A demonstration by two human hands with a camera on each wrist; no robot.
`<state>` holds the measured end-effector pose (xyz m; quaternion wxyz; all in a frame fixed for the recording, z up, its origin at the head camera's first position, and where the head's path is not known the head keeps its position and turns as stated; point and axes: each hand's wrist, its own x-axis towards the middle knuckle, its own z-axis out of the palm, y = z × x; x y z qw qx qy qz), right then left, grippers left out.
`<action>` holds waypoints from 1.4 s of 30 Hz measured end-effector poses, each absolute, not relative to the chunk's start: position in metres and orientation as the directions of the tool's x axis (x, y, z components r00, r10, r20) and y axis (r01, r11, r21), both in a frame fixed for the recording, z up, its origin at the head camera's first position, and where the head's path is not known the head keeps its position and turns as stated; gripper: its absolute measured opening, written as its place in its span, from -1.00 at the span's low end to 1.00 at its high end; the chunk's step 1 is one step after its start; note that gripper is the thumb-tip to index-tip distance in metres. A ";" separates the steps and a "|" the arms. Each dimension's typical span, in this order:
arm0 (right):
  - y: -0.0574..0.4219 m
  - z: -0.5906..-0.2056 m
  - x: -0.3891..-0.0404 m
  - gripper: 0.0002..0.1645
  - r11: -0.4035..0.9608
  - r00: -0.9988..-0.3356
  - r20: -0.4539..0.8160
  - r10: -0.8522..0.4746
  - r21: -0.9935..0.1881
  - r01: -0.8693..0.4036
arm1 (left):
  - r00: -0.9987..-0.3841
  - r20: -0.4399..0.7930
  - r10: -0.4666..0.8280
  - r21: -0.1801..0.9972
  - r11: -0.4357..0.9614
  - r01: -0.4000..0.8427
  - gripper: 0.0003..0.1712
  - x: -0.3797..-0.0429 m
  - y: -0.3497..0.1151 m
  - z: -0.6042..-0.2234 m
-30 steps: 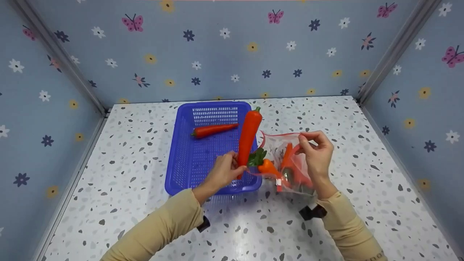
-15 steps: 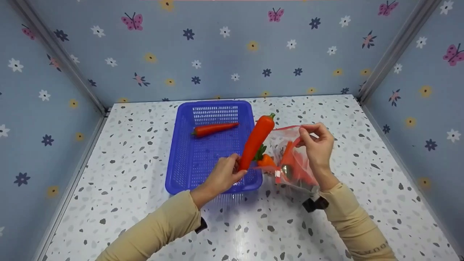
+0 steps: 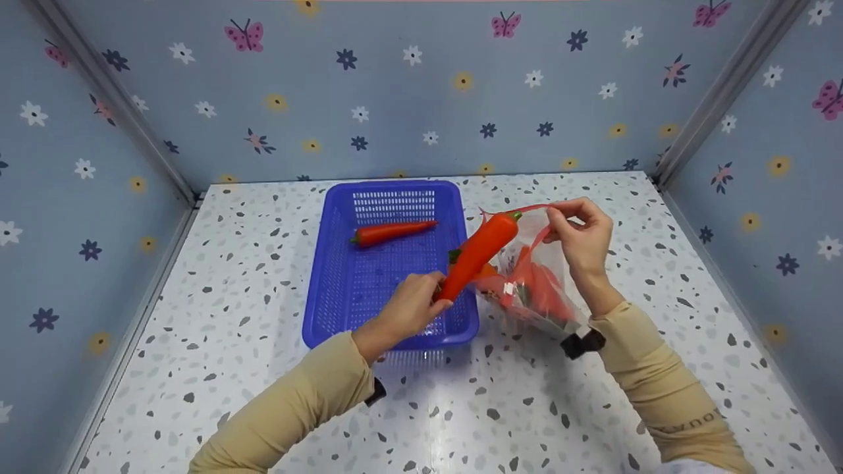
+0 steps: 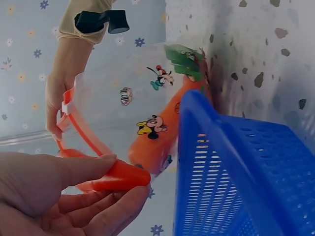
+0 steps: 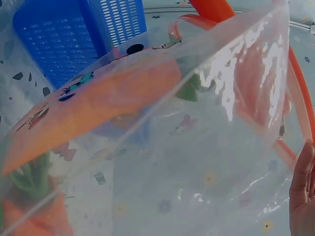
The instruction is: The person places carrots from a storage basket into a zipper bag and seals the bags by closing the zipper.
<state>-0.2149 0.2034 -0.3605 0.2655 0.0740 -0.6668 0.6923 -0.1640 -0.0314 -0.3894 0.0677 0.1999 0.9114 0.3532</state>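
My left hand (image 3: pixel 408 306) pinches a long red chili pepper (image 3: pixel 479 253) by its narrow tip. The pepper slants up to the right, its green stem end overlapping the mouth of a clear zip bag (image 3: pixel 539 293). With thumb and fingers, my right hand (image 3: pixel 583 230) pinches the bag's red edge and holds it up. A white slider (image 4: pixel 68 107) sits on that red strip. Inside the bag are an orange carrot (image 4: pixel 170 120) with green leaves (image 4: pixel 187 61) and other red and orange pieces, partly hidden by folds and cartoon prints.
A blue plastic basket (image 3: pixel 315 283) stands left of the bag, its right side close against it. Another red chili pepper (image 3: pixel 394 233) lies in the basket near the back. Patterned walls enclose the speckled table (image 3: pixel 230 276) at the back and sides.
The red chili pepper has tilted to the right, its stem end swinging from over the basket to the bag's mouth. My right hand has risen, lifting the bag's edge.
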 end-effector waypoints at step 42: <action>0.198 -0.371 -0.233 -0.95 -0.022 -0.849 0.453 0.273 -0.879 -0.476 | -0.942 0.270 0.199 0.652 0.682 0.331 -0.87 -0.229 0.019 -0.377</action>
